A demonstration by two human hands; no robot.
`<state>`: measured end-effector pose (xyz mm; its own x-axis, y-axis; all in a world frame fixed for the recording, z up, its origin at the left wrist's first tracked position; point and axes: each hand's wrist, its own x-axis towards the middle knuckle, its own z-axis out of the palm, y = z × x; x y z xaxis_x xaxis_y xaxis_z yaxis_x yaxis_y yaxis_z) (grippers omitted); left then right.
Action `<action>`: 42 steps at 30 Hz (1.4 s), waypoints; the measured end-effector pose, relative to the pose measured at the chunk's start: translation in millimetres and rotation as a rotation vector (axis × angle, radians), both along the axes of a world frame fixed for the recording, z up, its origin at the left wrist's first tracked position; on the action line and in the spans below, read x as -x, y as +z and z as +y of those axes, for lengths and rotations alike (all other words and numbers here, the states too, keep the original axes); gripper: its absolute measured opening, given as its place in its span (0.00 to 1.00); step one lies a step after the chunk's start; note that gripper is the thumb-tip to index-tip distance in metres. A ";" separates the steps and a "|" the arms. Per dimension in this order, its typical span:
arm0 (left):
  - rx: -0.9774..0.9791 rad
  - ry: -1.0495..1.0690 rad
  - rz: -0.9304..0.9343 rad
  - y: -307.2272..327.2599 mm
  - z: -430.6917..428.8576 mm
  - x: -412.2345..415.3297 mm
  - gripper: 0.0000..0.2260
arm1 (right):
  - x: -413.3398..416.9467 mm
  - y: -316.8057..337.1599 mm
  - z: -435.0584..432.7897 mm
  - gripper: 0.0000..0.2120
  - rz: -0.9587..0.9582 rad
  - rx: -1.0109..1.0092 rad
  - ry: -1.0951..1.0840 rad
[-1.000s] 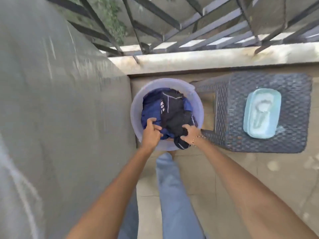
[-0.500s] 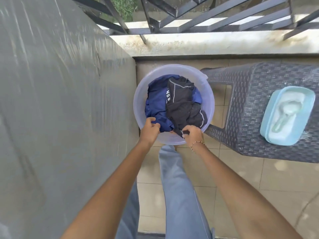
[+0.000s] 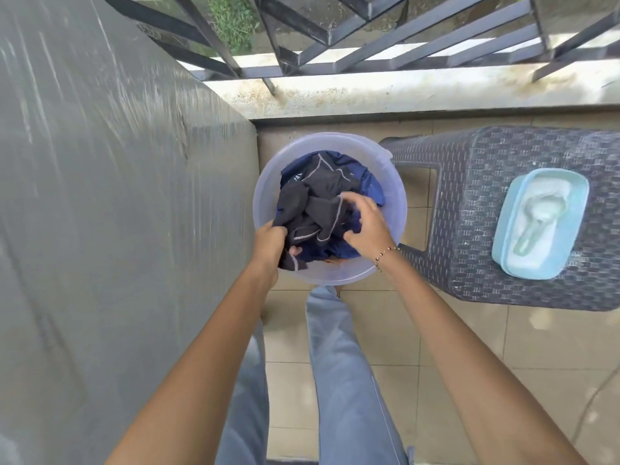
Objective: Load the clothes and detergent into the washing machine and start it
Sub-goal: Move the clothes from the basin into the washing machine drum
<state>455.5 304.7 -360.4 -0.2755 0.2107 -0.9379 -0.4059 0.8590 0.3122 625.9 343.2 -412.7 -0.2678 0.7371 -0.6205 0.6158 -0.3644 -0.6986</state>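
At your far left stands the broad grey flat surface [image 3: 110,213], which may be the washing machine's top, though nothing shown confirms it; no open drum or door is in view. Just beside its right edge, on the beige tiled floor [image 3: 469,347], sits the round translucent lilac plastic tub [image 3: 396,196]. The heap of black and navy-blue clothes [image 3: 318,196] lies inside it, none of it taken out.

Your left hand [image 3: 268,245] is clenched on a fold of the black garment at the tub's near-left rim. Your right hand [image 3: 364,226] hangs over the middle of the heap with its fingers [image 3: 350,200] spread and curled, touching the cloth but not visibly closed on anything. A thin beaded bracelet [image 3: 385,255] circles that wrist.

Further right is the dark grey woven-pattern plastic stool [image 3: 469,213], close beside the tub. On its top rests the pale blue rectangular detergent box [image 3: 543,223], lidless, with white powder and a scoop lying in it, untouched.

You appear to be at the very start: clothes are only being gathered. Loading them, adding detergent and starting the machine all seem left to do.
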 end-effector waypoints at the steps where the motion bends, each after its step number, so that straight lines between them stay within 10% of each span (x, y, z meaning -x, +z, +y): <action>1: -0.013 -0.034 -0.071 7.0 1.9 2.9 0.15 | -1.3 -6.9 2.8 0.39 -0.076 0.006 0.126; 4: 0.002 -0.294 -0.325 38.5 9.4 11.2 0.14 | 4.7 -17.1 5.4 0.53 -0.194 0.054 0.373; 7: -0.030 -0.458 -0.431 60.7 18.9 18.3 0.15 | 10.9 -17.9 6.8 0.33 -0.036 0.080 0.172; 13: -0.100 0.016 0.004 45.0 12.5 33.3 0.09 | 5.1 0.9 -4.4 0.14 0.121 0.272 -0.319; 18: -0.063 -0.131 -0.208 20.5 -4.1 15.5 0.28 | 17.4 23.8 -24.7 0.27 0.244 0.272 -0.182; 21: -0.141 -0.055 -0.182 13.1 -4.3 -2.6 0.21 | 24.2 33.2 -35.9 0.15 0.354 0.429 0.004; 27: -0.231 0.167 -0.142 10.6 -3.3 1.7 0.13 | 13.5 42.4 -37.5 0.17 0.362 0.467 -0.655; 33: -0.164 0.200 -0.302 29.8 -10.0 -0.6 0.26 | 30.5 52.0 -26.3 0.32 0.479 0.556 -0.837; 39: -0.097 0.177 -0.284 32.8 -23.3 11.4 0.14 | 28.4 65.7 -20.5 0.17 0.809 0.749 -0.846; 42: -0.154 0.179 -0.174 30.8 -24.2 14.6 0.26 | 34.7 72.1 -19.3 0.20 0.736 0.687 -0.865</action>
